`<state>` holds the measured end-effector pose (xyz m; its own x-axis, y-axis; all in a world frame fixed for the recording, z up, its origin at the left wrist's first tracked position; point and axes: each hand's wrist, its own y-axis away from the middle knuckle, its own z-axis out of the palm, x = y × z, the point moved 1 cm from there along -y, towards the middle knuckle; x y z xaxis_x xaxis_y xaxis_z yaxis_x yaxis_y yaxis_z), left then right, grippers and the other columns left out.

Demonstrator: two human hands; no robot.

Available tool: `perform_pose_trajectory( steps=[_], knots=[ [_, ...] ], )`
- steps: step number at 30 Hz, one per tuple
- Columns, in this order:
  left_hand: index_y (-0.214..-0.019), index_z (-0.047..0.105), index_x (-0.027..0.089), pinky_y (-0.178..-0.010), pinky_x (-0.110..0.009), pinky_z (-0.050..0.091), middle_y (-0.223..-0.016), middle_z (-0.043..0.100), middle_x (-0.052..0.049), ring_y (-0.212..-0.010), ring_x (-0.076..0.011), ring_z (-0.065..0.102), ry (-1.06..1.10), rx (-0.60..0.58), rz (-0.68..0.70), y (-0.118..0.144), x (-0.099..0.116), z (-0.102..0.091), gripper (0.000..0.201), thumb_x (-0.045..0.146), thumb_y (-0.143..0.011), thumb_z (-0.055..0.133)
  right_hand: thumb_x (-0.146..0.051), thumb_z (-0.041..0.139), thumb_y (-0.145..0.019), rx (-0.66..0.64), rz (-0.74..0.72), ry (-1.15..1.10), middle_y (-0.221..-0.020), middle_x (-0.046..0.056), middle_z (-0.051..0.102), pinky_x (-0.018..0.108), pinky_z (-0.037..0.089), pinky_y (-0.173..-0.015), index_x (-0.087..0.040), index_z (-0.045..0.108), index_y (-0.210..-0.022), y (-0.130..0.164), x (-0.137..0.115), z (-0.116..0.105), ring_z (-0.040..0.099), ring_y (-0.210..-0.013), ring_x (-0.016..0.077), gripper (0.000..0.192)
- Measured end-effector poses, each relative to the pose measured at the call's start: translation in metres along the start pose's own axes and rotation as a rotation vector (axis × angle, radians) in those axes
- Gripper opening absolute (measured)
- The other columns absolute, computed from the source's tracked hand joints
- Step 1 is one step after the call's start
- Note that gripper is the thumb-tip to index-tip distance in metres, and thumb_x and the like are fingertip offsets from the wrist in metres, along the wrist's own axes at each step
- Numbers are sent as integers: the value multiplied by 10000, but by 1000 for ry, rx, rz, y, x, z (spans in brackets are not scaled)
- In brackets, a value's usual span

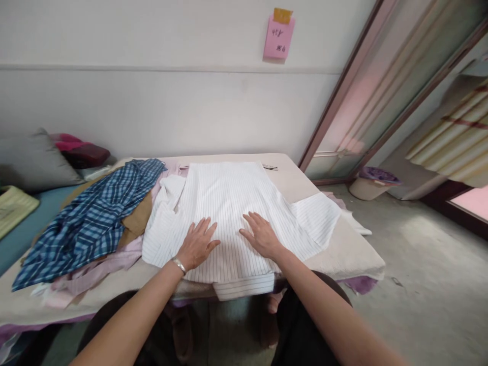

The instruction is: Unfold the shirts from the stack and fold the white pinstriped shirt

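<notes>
Table (343, 254) bears white shirt (229, 203) under both hands (flat)

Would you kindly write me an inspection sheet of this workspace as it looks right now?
Surface: table under a cream cover, mostly covered by clothes.
Job's things: white striped shirt spread flat, hem over the near edge.
Clutter: blue checked shirt on a heap of pink and brown garments at left.
Hands: left hand and right hand lie palm down on the striped shirt, fingers spread.
Cables: nothing seen.
Surroundings: pink note on the wall, cushions at left, basin by the glass door.
</notes>
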<state>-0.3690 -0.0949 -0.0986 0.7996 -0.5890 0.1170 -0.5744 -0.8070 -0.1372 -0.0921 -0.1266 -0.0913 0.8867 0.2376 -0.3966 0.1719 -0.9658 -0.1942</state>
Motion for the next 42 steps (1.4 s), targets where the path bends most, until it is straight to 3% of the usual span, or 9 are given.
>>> perform_pose_trajectory(
  steps=[2, 6, 11, 15, 18, 22, 28, 42],
  knots=[
    [-1553, 376, 183, -1180, -645, 211, -1642, 291, -178, -1521, -378, 224, -54, -29, -52, -4, -12, 19, 647, 548, -1018, 384, -659, 370, -1006, -72, 0, 85, -1650, 144, 266, 605, 202, -1187, -207, 382, -1555, -8, 2, 26, 185, -1522, 356, 711],
    [-1578, 321, 175, -1181, -648, 195, -1664, 235, -173, -1534, -370, 189, -76, -38, -105, -3, -30, 41, 693, 578, -1015, 349, -715, 298, -998, -143, 26, 135, -1694, 91, 129, 600, 77, -1220, -260, 272, -1608, -14, 16, 54, 52, -1553, 320, 762],
    [-1518, 429, 150, -1166, -671, 206, -1636, 296, -194, -1510, -399, 236, -85, 6, -183, -17, -22, 38, 631, 531, -1019, 370, -691, 280, -1014, -161, 65, 121, -1700, 65, 105, 605, 103, -1218, -303, 243, -1616, -26, 24, 52, 50, -1554, 314, 717],
    [-1537, 396, 141, -1211, -627, 154, -1659, 238, -188, -1539, -363, 179, -65, 104, -161, -29, -10, 38, 595, 465, -1042, 333, -625, 288, -1041, -99, 44, 104, -1702, 73, 83, 617, 144, -1208, -301, 203, -1626, -32, 17, 52, 39, -1554, 324, 674],
    [-1552, 371, 169, -1212, -624, 158, -1660, 250, -169, -1537, -353, 195, -46, 70, -146, -32, -11, 44, 619, 507, -1035, 341, -582, 295, -1054, -107, -23, 105, -1702, 41, 95, 616, 138, -1213, -336, 208, -1622, -33, 16, 53, 45, -1555, 315, 625],
    [-1552, 373, 179, -1198, -631, 188, -1660, 251, -165, -1533, -360, 202, -32, 19, -177, -32, -16, 48, 623, 524, -1036, 318, -539, 276, -1068, -140, 14, 106, -1691, 38, 161, 619, 165, -1206, -345, 253, -1608, -35, 24, 56, 102, -1550, 314, 575],
    [-1547, 380, 172, -1196, -646, 179, -1659, 253, -169, -1532, -370, 192, -12, 17, -188, -32, -16, 47, 622, 519, -1034, 326, -518, 278, -1073, -112, 43, 138, -1687, 90, 164, 609, 180, -1202, -280, 289, -1601, -37, 28, 58, 109, -1547, 327, 580],
    [-1565, 357, 191, -1194, -648, 209, -1660, 254, -162, -1531, -368, 207, -23, 31, -183, -29, -16, 49, 620, 506, -1031, 355, -526, 282, -1069, -99, 36, 214, -1681, 67, 192, 587, 227, -1211, -286, 309, -1600, -36, 26, 60, 139, -1546, 301, 584]
  ],
)
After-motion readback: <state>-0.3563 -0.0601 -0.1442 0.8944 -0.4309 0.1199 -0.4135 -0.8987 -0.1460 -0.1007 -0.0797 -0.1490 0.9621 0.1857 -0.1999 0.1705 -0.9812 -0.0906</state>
